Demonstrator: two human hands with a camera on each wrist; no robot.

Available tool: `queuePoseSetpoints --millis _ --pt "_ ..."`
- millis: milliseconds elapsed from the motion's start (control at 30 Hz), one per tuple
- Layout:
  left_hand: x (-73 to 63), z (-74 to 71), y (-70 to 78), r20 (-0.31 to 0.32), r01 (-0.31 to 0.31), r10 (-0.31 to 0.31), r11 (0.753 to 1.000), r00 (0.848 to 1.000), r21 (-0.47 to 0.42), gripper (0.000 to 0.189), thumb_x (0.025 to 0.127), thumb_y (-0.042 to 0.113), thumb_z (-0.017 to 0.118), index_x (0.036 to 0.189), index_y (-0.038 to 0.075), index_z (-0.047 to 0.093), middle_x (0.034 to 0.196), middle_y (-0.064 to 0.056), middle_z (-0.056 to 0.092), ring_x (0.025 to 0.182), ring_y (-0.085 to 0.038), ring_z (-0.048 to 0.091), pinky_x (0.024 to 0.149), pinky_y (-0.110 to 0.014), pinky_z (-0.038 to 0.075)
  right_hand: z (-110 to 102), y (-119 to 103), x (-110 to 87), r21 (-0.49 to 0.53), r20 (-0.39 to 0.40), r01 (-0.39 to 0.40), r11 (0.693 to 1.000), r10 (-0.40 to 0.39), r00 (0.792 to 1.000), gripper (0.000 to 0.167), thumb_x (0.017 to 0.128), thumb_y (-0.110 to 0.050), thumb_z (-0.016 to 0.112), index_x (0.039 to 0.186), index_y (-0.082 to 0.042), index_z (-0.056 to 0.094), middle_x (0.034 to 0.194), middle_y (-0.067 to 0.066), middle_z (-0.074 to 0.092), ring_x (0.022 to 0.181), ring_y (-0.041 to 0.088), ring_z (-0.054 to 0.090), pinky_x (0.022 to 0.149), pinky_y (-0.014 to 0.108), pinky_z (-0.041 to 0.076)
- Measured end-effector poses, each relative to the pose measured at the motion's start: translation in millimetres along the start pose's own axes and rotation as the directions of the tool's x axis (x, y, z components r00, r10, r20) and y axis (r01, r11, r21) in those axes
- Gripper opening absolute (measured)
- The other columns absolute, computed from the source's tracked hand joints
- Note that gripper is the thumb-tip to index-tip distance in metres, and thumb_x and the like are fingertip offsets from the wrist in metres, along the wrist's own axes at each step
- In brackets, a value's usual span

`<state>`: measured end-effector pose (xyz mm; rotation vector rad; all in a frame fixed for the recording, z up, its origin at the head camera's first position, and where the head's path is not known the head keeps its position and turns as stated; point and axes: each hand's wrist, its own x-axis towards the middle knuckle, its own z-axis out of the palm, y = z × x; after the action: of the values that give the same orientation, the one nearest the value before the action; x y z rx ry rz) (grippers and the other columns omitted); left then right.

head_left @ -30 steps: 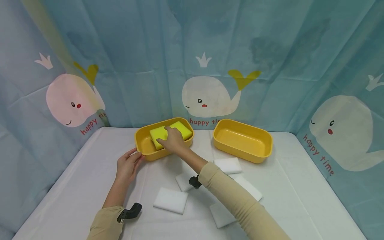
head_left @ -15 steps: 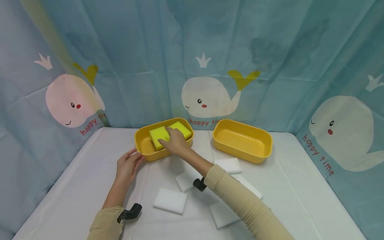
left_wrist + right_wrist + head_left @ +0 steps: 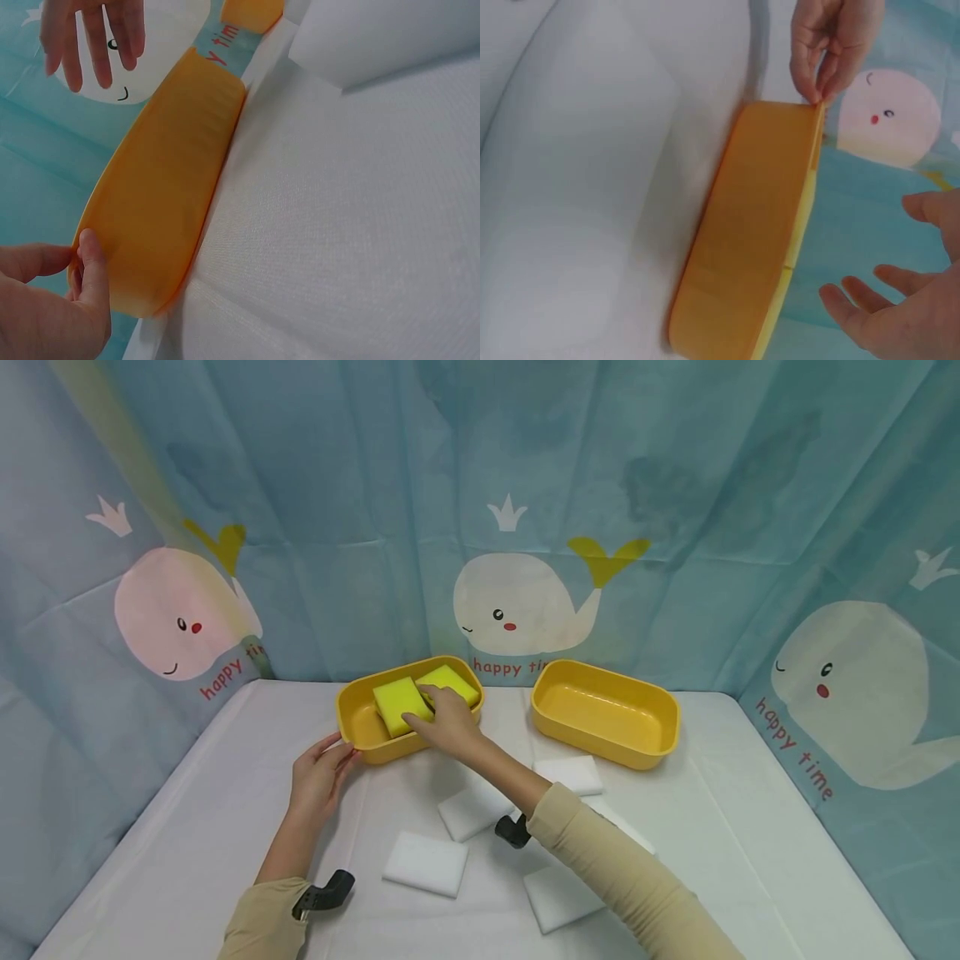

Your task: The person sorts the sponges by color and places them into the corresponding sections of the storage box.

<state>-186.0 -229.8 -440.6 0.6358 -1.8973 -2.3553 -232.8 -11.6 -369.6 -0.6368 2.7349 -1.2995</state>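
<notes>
In the head view, two bright yellow sponge blocks, the left one (image 3: 397, 705) and the right one (image 3: 453, 683), lie side by side in the left yellow tray (image 3: 362, 720). My left hand (image 3: 317, 778) pinches that tray's near-left rim between thumb and fingers; the left wrist view shows the thumb (image 3: 45, 260) at the rim. Over the sponges hovers my right hand (image 3: 452, 723), overlapping the tray's front edge. The right wrist view shows its spread fingers (image 3: 847, 311) with nothing between them, beside the tray wall (image 3: 739, 232).
A second yellow tray (image 3: 607, 710) with nothing in it stands to the right. Several white sponge blocks lie in front, including one at the near left (image 3: 426, 863) and one at the near right (image 3: 561, 900). A whale-printed curtain (image 3: 360, 593) hangs behind the table.
My right hand has drawn slightly back and to the right off the left yellow sponge, showing more of it. My left hand keeps its place at the tray rim.
</notes>
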Motion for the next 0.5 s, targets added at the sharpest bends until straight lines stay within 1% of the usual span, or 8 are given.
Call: queuePoseSetpoints --millis 200,500 --pt "-1.1 0.1 0.3 -0.002 0.004 -0.004 1.0 1.0 -0.001 0.061 0.11 0.009 0.053 0.166 0.003 0.029 0.143 -0.018 0.048 0.104 -0.003 0.07 0.105 -0.021 0.052 -4 4 -6.3 0.014 -0.007 0.024 1.0 -0.024 1.0 0.058 0.103 -0.025 0.069 0.152 0.002 0.053 0.148 0.021 0.059 0.139 0.035 0.054 0.118 0.051 0.045" --pt "-2.0 1.4 1.6 0.0 0.009 -0.009 1.0 1.0 0.004 0.061 0.11 0.009 0.053 0.166 0.003 0.028 0.147 -0.02 0.046 0.103 -0.003 0.069 0.106 -0.022 0.052 -12 8 -14.9 0.011 -0.015 0.032 0.999 -0.031 0.999 0.057 0.103 -0.026 0.07 0.151 0.0 0.054 0.148 0.018 0.061 0.14 0.035 0.055 0.116 0.05 0.048"
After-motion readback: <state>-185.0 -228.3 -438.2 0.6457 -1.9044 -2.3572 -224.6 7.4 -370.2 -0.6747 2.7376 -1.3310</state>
